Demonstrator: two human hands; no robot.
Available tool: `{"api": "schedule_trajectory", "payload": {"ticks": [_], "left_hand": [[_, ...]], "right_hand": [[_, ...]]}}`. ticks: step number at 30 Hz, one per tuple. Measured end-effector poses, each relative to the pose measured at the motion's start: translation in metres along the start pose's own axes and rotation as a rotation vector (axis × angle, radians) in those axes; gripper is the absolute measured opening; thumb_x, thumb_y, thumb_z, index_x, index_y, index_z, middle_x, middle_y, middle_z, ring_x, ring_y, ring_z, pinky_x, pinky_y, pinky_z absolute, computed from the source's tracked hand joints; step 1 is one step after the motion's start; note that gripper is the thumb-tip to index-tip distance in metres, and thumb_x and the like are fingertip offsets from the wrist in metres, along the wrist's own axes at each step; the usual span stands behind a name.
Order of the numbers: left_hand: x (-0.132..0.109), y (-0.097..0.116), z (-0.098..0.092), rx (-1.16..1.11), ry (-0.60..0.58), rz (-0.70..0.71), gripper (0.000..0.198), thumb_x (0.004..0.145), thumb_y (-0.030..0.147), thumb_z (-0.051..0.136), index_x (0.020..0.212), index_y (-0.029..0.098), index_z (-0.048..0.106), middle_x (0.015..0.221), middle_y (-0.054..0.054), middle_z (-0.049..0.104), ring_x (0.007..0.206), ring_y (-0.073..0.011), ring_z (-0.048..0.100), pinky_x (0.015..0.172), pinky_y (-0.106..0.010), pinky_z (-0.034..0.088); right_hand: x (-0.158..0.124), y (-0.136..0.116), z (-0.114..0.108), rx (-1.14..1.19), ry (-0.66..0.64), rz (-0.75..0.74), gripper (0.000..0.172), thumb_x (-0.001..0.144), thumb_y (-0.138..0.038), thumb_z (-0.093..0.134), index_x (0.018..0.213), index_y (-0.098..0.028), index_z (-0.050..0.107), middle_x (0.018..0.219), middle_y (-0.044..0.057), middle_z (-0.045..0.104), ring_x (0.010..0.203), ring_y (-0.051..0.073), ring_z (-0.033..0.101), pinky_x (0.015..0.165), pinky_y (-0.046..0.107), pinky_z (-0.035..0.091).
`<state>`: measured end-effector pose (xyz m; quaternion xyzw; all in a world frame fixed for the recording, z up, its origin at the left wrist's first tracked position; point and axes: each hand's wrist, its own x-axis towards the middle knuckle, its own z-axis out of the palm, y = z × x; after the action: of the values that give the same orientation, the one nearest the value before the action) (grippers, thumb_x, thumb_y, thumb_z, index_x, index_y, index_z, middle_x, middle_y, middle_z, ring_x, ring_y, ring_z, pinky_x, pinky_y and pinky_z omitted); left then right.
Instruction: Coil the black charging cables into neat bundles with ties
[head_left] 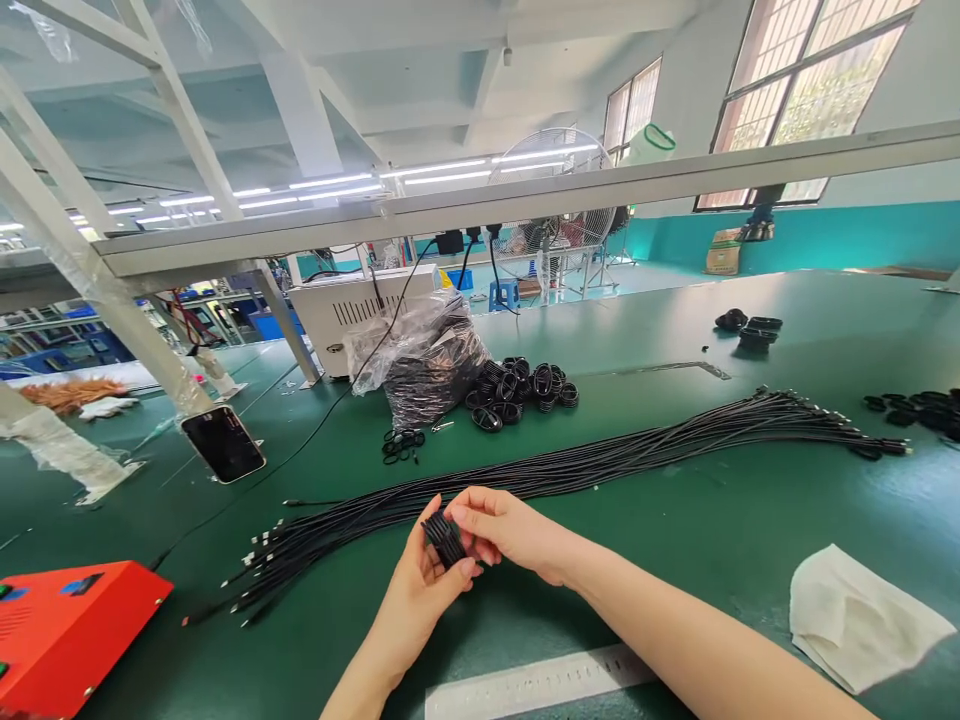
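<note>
While both hands meet low over the green counter [675, 540], a small black coiled cable [445, 538] sits pinched between them: the left hand [421, 592] cups it from below, fingers closed around it, and the right hand [511, 530] clamps fingertips on top, apparently so the loops cannot spring apart. Just behind lies the long cable bundle [570, 468], stretched straight across, near enough to draw from. Farther back, finished-looking coils [517, 385] sit heaped beside a plastic bag [424, 358]. Room is fair: an orange box [67, 630] crowds the left, a white cloth [855, 615] the right, and a pale strip [532, 685] marks the near edge.
</note>
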<state>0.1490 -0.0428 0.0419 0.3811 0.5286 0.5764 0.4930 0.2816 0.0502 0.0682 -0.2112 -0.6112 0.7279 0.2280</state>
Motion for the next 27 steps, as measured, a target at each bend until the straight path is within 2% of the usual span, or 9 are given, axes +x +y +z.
{"api": "schedule_trajectory", "payload": {"ticks": [2, 4, 6, 8, 11, 16, 18, 22, 27], "left_hand": [[-0.001, 0.003, -0.001, -0.006, -0.031, -0.003, 0.100, 0.065, 0.034, 0.081, 0.146, 0.030, 0.023, 0.093, -0.005, 0.071, 0.082, -0.0216, 0.068, 0.075, -0.034, 0.053], [-0.003, 0.007, -0.001, -0.022, -0.052, 0.014, 0.100, 0.065, 0.035, 0.082, 0.145, 0.035, 0.022, 0.102, -0.006, 0.069, 0.085, -0.0233, 0.070, 0.080, -0.038, 0.054], [-0.003, 0.008, 0.001, -0.028, -0.049, 0.035, 0.091, 0.064, 0.036, 0.082, 0.140, 0.038, 0.031, 0.115, -0.007, 0.065, 0.087, -0.0244, 0.070, 0.084, -0.041, 0.054], [-0.003, 0.008, 0.002, -0.017, -0.035, 0.030, 0.076, 0.064, 0.037, 0.082, 0.130, 0.035, 0.044, 0.122, -0.008, 0.062, 0.089, -0.0257, 0.071, 0.084, -0.041, 0.054], [-0.001, 0.006, 0.002, 0.009, -0.012, -0.005, 0.065, 0.065, 0.037, 0.081, 0.122, 0.030, 0.050, 0.115, -0.008, 0.065, 0.092, -0.0276, 0.070, 0.080, -0.040, 0.055], [0.000, 0.008, -0.001, 0.021, -0.015, -0.013, 0.067, 0.063, 0.029, 0.083, 0.122, 0.028, 0.051, 0.102, -0.004, 0.069, 0.086, -0.0226, 0.070, 0.081, -0.038, 0.055], [-0.001, 0.010, -0.002, 0.001, -0.036, -0.024, 0.067, 0.062, 0.028, 0.083, 0.121, 0.028, 0.052, 0.103, -0.005, 0.070, 0.088, -0.0244, 0.070, 0.082, -0.039, 0.056], [-0.006, 0.014, -0.005, -0.076, -0.102, -0.041, 0.064, 0.065, 0.029, 0.082, 0.120, 0.033, 0.050, 0.126, -0.009, 0.062, 0.096, -0.0308, 0.070, 0.082, -0.042, 0.056], [-0.012, 0.019, -0.008, -0.145, -0.200, -0.017, 0.056, 0.068, 0.025, 0.080, 0.114, 0.037, 0.051, 0.149, -0.006, 0.043, 0.097, -0.0322, 0.070, 0.079, -0.039, 0.057]], "right_hand": [[0.000, -0.001, -0.004, -0.056, -0.062, -0.010, 0.036, 0.082, -0.053, 0.061, 0.089, -0.017, 0.060, 0.062, -0.006, 0.051, 0.049, 0.006, 0.039, 0.048, 0.020, 0.030], [0.001, -0.001, -0.008, -0.114, -0.108, -0.018, 0.035, 0.080, -0.051, 0.065, 0.088, -0.017, 0.061, 0.063, -0.005, 0.052, 0.051, 0.007, 0.043, 0.049, 0.021, 0.032], [0.001, -0.002, -0.011, -0.150, -0.120, -0.044, 0.034, 0.078, -0.050, 0.067, 0.083, -0.017, 0.060, 0.065, -0.004, 0.054, 0.055, 0.009, 0.048, 0.053, 0.022, 0.036], [0.002, -0.002, -0.014, -0.194, -0.115, -0.080, 0.032, 0.077, -0.047, 0.069, 0.080, -0.017, 0.060, 0.068, -0.003, 0.057, 0.060, 0.011, 0.052, 0.058, 0.024, 0.040], [-0.001, -0.007, -0.016, -0.319, -0.101, -0.100, 0.024, 0.078, -0.039, 0.069, 0.075, -0.017, 0.060, 0.066, -0.003, 0.057, 0.061, 0.011, 0.051, 0.058, 0.023, 0.039], [-0.010, -0.020, -0.013, -0.477, -0.207, -0.151, 0.007, 0.081, -0.025, 0.065, 0.078, -0.019, 0.062, 0.071, -0.004, 0.056, 0.062, 0.010, 0.049, 0.059, 0.022, 0.038], [-0.012, -0.022, -0.014, -0.529, -0.214, -0.147, 0.005, 0.081, -0.024, 0.065, 0.079, -0.020, 0.061, 0.071, -0.004, 0.057, 0.063, 0.011, 0.050, 0.059, 0.022, 0.039], [-0.011, -0.024, -0.022, -0.609, -0.126, -0.118, 0.010, 0.082, -0.025, 0.063, 0.076, -0.018, 0.060, 0.077, -0.001, 0.064, 0.070, 0.014, 0.054, 0.062, 0.024, 0.040], [-0.009, -0.030, -0.028, -0.588, -0.168, -0.178, 0.009, 0.082, -0.024, 0.064, 0.075, -0.018, 0.063, 0.099, 0.002, 0.069, 0.078, 0.015, 0.058, 0.069, 0.027, 0.043]]}}
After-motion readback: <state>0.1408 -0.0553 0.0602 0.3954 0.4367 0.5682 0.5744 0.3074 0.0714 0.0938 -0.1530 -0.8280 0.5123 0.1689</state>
